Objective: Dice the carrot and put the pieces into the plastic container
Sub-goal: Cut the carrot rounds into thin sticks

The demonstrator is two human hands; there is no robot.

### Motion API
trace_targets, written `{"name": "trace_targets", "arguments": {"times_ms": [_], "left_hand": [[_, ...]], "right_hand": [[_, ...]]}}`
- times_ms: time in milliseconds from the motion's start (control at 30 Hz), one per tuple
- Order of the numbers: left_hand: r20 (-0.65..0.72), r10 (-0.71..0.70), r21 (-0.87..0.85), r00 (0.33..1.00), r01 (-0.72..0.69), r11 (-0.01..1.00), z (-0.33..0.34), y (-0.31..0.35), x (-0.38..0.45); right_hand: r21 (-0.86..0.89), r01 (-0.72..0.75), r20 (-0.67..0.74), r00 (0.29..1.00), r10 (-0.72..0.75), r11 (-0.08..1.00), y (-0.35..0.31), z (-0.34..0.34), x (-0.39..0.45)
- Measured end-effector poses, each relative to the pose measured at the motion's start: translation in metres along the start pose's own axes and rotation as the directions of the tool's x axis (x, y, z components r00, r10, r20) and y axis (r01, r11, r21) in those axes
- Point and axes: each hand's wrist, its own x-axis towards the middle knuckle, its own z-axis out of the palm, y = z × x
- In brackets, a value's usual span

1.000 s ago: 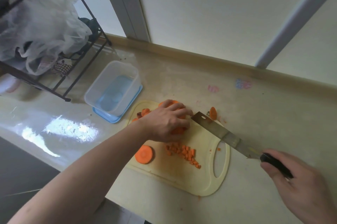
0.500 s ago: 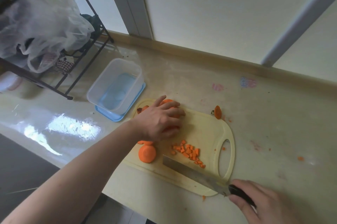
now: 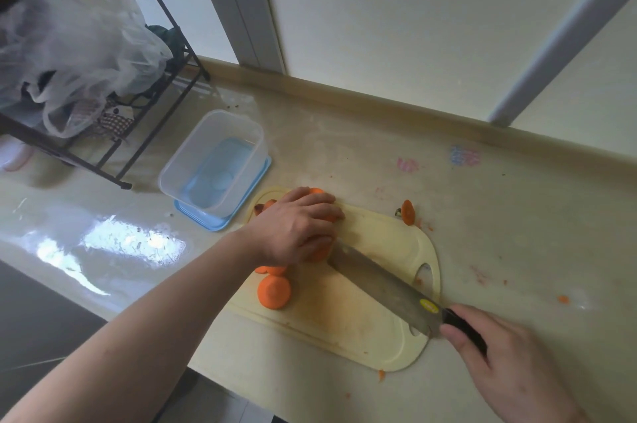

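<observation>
Right hand at lower right of the frame, fingers curled round the black handle of the knife, blade lying low across the cutting board. Round carrot slice lower left on the board. Left hand at mid-frame, fingers together and bent over the carrot, pressing it down. Plastic container beyond, upper left of the board, on a blue lid. Stray carrot piece just off the board's far edge. Wire rack with plastic bags at upper left.

knife swung over dice, perhaps hiding them
</observation>
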Motion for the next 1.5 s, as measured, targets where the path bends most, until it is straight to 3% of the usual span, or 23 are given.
{"name": "trace_targets", "arguments": {"times_ms": [333,500,600,667,733,800,833,900,1033,1200,1400,1500], "left_hand": [[0.004,-0.004,0.036,1.000,0.004,0.999,-0.001,0.003,0.000],[-0.010,0.016,0.054,1.000,-0.016,0.998,-0.005,0.007,0.000],[-0.196,-0.018,0.043,0.980,0.027,0.999,-0.015,0.021,-0.012],[-0.458,-0.177,-0.103,0.871,0.146,0.984,-0.014,0.040,-0.035],[-0.621,-0.414,-0.257,0.666,0.325,0.910,-0.003,0.064,-0.067],[-0.641,-0.595,-0.331,0.484,0.525,0.784,0.019,0.089,-0.095],[-0.618,-0.660,-0.350,0.427,0.602,0.717,0.032,0.101,-0.105],[-0.542,-0.748,-0.363,0.384,0.695,0.620,0.056,0.116,-0.114],[-0.500,-0.772,-0.372,0.391,0.708,0.600,0.076,0.127,-0.108],[-0.496,-0.795,-0.453,0.348,0.678,0.579,0.076,0.132,-0.099],[-0.480,-0.618,-0.359,0.623,0.503,0.786,0.091,0.173,-0.069],[-0.500,-0.561,-0.313,0.660,0.466,0.828,0.093,0.182,-0.052]], "right_hand": [[-0.036,0.011,-0.050,0.999,-0.013,0.999,0.012,-0.007,0.032],[-0.024,0.033,0.017,0.999,-0.032,0.999,0.010,-0.015,0.038],[0.040,0.021,0.024,0.999,-0.022,0.999,0.002,-0.022,0.026],[0.084,-0.041,-0.014,0.999,0.043,0.996,-0.002,-0.029,0.013],[0.148,-0.112,-0.047,0.992,0.120,0.983,0.000,-0.034,-0.002],[0.254,-0.209,-0.016,0.975,0.221,0.944,0.007,-0.036,-0.016],[0.305,-0.252,0.014,0.965,0.260,0.919,0.011,-0.035,-0.022],[0.347,-0.297,0.057,0.953,0.296,0.890,0.019,-0.033,-0.029],[0.265,-0.300,0.146,0.952,0.269,0.916,0.019,-0.025,-0.035],[0.227,-0.199,0.186,0.970,0.159,0.953,0.005,-0.009,-0.035],[0.107,-0.133,0.231,0.967,0.105,0.985,-0.011,0.002,-0.041],[0.108,-0.135,0.338,0.937,0.092,0.985,-0.014,0.005,-0.044]]}}
